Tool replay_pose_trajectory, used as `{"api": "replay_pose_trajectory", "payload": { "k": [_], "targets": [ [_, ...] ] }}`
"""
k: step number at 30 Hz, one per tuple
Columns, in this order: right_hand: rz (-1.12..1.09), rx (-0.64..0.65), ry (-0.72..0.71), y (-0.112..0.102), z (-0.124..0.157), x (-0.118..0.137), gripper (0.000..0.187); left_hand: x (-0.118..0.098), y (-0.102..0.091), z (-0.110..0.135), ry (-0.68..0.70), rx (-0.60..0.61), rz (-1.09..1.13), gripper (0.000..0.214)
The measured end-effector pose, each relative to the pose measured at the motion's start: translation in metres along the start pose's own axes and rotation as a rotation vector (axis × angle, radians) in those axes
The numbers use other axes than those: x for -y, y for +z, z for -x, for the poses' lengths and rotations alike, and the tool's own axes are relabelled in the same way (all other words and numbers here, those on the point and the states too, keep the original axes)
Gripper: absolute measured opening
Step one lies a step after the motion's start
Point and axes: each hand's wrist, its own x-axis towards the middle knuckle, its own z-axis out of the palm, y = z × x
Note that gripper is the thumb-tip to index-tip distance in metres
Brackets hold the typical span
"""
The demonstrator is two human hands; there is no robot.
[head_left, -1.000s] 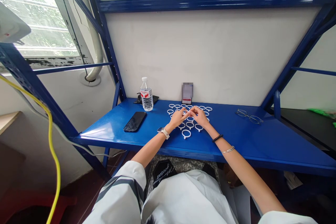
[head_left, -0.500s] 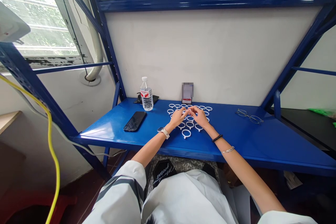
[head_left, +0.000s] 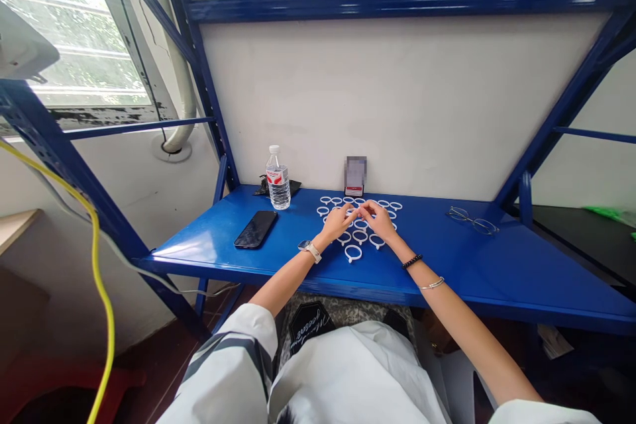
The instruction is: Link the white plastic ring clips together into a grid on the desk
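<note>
Several white plastic rings, each with a small eyelet like a curtain ring, lie in rows on the blue table (head_left: pixel 447 265). The nearest ring (head_left: pixel 353 253) lies alone at the front of the group. Over the middle of the rows, my left hand (head_left: pixel 338 222) and my right hand (head_left: pixel 377 220) meet at the fingertips. Both hands have their fingers bent and pinched together. Whatever is between the fingertips is too small and covered to make out. Some rings under the hands are partly hidden.
A water bottle (head_left: pixel 278 182) stands at the back left beside a black crumpled item. A phone (head_left: pixel 256 229) lies left of the rings, eyeglasses (head_left: pixel 472 219) to the right. A small card or screen (head_left: pixel 355 176) leans on the wall. Blue frame posts border the table.
Almost nothing differs. My hands stay together over the rings, with only a slight shift of the fingers; the rings lie as before.
</note>
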Motion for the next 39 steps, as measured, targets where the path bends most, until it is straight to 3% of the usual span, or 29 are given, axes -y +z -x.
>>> {"api": "replay_pose_trajectory", "payload": {
  "k": [14,27,39],
  "targets": [
    [-0.105,0.009,0.018,0.000,-0.001,-0.005,0.036,-0.001,-0.001,0.000,0.011,0.007,-0.036,0.059],
    [-0.064,0.016,-0.014,0.000,0.000,0.008,0.031,0.001,0.001,0.000,-0.012,-0.001,0.043,0.058],
    [-0.113,0.018,0.025,0.001,-0.001,-0.002,0.032,0.000,0.000,0.001,-0.007,0.001,0.019,0.054]
  ]
}}
